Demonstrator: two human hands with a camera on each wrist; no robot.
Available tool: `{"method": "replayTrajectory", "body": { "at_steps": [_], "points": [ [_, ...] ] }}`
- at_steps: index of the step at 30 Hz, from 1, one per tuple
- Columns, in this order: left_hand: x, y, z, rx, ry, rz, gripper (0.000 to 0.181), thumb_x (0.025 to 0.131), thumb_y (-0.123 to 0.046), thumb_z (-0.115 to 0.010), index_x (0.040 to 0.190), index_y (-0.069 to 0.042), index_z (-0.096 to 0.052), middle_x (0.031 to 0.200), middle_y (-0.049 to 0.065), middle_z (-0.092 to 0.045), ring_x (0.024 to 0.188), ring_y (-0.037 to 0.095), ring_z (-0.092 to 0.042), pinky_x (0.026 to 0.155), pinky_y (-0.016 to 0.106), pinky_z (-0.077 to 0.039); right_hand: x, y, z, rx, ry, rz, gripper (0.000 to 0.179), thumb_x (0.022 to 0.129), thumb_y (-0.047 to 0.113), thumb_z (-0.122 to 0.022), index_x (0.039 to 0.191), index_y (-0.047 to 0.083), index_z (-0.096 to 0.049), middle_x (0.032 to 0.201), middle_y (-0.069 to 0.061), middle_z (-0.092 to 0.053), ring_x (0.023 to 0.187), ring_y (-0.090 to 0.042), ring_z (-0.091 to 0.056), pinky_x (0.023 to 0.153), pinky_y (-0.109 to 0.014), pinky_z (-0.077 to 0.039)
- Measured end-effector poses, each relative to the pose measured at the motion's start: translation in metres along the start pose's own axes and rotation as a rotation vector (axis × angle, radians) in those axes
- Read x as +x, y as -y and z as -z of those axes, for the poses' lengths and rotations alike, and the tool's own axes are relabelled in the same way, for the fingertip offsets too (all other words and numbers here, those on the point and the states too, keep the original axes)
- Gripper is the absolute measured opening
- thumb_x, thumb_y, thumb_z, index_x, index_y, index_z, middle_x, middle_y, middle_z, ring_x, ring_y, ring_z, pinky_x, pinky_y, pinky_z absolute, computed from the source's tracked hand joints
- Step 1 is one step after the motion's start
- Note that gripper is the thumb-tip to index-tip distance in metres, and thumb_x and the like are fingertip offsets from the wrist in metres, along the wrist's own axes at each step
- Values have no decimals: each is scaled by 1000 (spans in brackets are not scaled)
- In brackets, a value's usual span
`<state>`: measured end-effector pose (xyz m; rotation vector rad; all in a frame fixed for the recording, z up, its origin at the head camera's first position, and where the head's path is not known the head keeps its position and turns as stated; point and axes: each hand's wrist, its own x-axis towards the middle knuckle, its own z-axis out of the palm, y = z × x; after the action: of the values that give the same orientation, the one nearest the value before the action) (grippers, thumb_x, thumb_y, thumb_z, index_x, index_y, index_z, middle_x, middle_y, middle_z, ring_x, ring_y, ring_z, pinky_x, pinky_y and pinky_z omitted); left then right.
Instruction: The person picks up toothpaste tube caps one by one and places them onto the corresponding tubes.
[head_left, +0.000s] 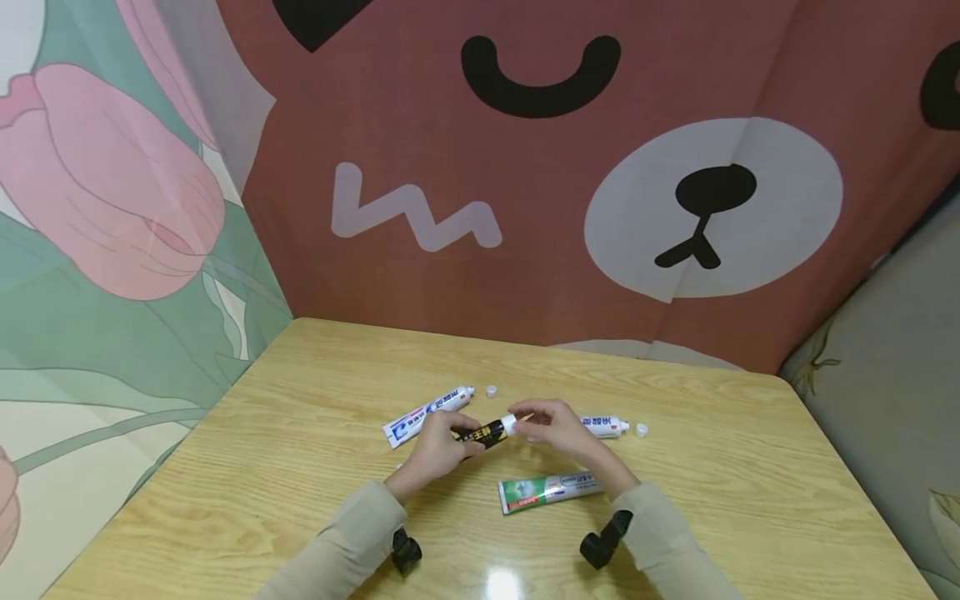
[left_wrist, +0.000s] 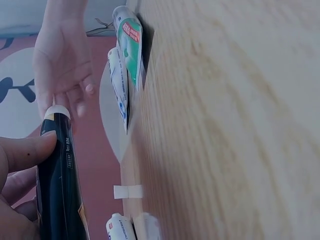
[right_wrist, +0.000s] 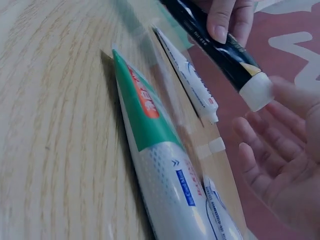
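Note:
My left hand [head_left: 438,450] grips a black toothpaste tube [head_left: 486,435] with gold lettering, its thumb pressing the tube's side in the left wrist view. The tube is held above the table, its white cap [right_wrist: 256,92] towards my right hand [head_left: 555,429]. In the right wrist view one digit of the right hand reaches the edge of this cap, while the other fingers [right_wrist: 270,150] are spread loosely below it. Beneath the right forearm lies a green and white toothpaste tube [head_left: 551,490], partly covered by it.
A white and blue toothpaste tube [head_left: 427,417] lies uncapped behind the left hand, a loose white cap [head_left: 491,391] near its nozzle. Another white tube [head_left: 603,427] sticks out beyond the right hand, with a second cap [head_left: 641,430] beside it. The wooden table [head_left: 300,500] meets a printed cloth backdrop.

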<state>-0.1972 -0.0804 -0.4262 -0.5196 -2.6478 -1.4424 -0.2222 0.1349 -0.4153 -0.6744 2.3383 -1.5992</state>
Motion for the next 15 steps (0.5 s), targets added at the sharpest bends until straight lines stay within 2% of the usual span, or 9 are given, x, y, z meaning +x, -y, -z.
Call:
{"method": "replayTrajectory", "body": {
  "at_steps": [3, 7, 9, 13, 15],
  "points": [
    [0, 0, 1, -5, 3, 13, 21, 68, -4, -77, 88, -3, -70, 88, 7, -69, 85, 19, -60, 77, 38, -46, 5, -12, 1, -28, 43, 59, 36, 84, 3, -62, 118, -9, -54, 103, -19, -62, 88, -25, -59, 71, -31, -50],
    [-1, -1, 1, -18, -9, 7, 19, 68, -3, -77, 87, -3, -71, 87, 6, -69, 84, 18, -60, 77, 39, -46, 8, -17, 0, -33, 33, 62, 30, 86, 9, -62, 110, -9, -59, 88, -13, -65, 78, -21, -60, 66, -29, -49],
    [-1, -1, 0, -18, -18, -8, 19, 68, -3, -77, 87, -4, -71, 86, 5, -69, 83, 18, -60, 77, 39, -46, 8, -17, -2, -27, 4, 20, 29, 90, 17, -58, 96, -11, -63, 74, -8, -63, 65, -17, -56, 57, -26, -47],
    [-1, -1, -3, -8, -21, -39, 19, 68, -4, -77, 86, -4, -71, 86, 5, -69, 83, 18, -61, 77, 39, -47, 8, -16, -9, -36, -69, -122, 58, 94, 40, -47, 70, -12, -60, 51, 0, -50, 44, -10, -41, 43, -21, -33],
    [-1, 1, -5, -3, -19, -41, 20, 68, -4, -77, 86, -4, -71, 86, 5, -69, 82, 17, -61, 77, 38, -47, 8, -16, -12, -36, -89, -173, 66, 94, 45, -42, 67, -13, -57, 47, 2, -46, 41, -9, -36, 41, -20, -29]
  ]
}}
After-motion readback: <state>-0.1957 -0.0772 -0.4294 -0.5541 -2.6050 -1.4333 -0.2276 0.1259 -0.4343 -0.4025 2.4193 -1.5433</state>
